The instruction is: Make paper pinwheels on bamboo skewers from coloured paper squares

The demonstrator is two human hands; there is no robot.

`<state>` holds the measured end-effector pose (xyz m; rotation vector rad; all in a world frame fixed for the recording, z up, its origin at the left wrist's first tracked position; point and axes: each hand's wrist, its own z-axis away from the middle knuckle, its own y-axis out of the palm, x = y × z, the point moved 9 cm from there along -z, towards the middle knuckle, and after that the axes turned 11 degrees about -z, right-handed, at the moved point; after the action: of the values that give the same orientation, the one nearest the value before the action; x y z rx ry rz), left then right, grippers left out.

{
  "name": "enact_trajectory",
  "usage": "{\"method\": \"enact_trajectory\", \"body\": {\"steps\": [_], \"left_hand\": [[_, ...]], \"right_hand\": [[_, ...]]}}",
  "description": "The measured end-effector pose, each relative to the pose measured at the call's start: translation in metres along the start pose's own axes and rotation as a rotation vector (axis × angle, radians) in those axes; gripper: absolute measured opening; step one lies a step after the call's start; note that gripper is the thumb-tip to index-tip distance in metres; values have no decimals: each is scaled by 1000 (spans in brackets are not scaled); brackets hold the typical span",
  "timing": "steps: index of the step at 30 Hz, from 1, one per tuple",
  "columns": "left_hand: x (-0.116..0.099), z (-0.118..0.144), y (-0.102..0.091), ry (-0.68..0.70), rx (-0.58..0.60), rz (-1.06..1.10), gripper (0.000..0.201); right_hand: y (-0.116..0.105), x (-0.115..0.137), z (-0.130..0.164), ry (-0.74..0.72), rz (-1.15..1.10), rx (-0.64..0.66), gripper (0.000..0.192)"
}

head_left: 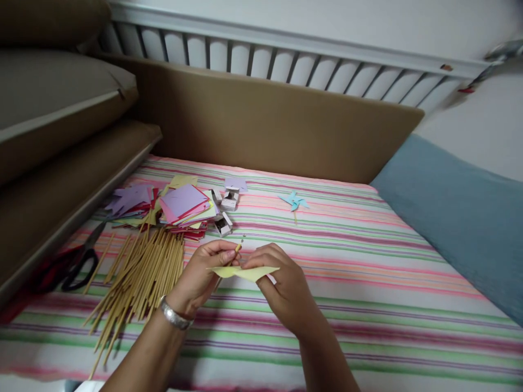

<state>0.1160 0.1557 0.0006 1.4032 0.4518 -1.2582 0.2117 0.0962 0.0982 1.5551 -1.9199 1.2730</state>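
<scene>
A silver bangle (pixel 175 316) is around the wrist of the person's left hand (pixel 200 275), just beside the pile of sticks (pixel 159 261). Right of that pile, the left hand has its grip pressed together, pinching a thin stick (pixel 238 248) near its far end. The right hand (pixel 288 280), farther right of the pile, pinches a yellow paper (pixel 251 272). The paper is between the two hands, right of the pile, up above the striped cloth (pixel 388 305). It looks very light and bendy, so it could crease or tear; a soft hold at the edge seems best. The stick looks light but stiff, and easy to hold by its middle. Left of the pile lie the scissors (pixel 87 250). Past the pile is a heap of colored paper (pixel 186 201). Past it and a bit right are little boxes (pixel 223 224); well to the right lies a blue pinwheel (pixel 294 201).
</scene>
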Motion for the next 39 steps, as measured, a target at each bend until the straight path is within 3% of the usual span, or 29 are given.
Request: {"method": "enact_trajectory", "body": {"steps": [10, 28, 32, 39], "left_hand": [[-1, 3, -2, 26, 25, -85, 12], [-15, 3, 6, 171, 85, -271, 4], [-15, 4, 6, 166, 92, -290, 5], [-12, 5, 6, 151, 106, -277, 7]], "right_hand": [[3, -3, -1, -29, 7, -70, 37], [-2, -8, 4, -57, 7, -124, 23], [-5, -5, 4, -95, 2, -172, 19], [-2, -6, 3, -72, 15, -148, 17]]}}
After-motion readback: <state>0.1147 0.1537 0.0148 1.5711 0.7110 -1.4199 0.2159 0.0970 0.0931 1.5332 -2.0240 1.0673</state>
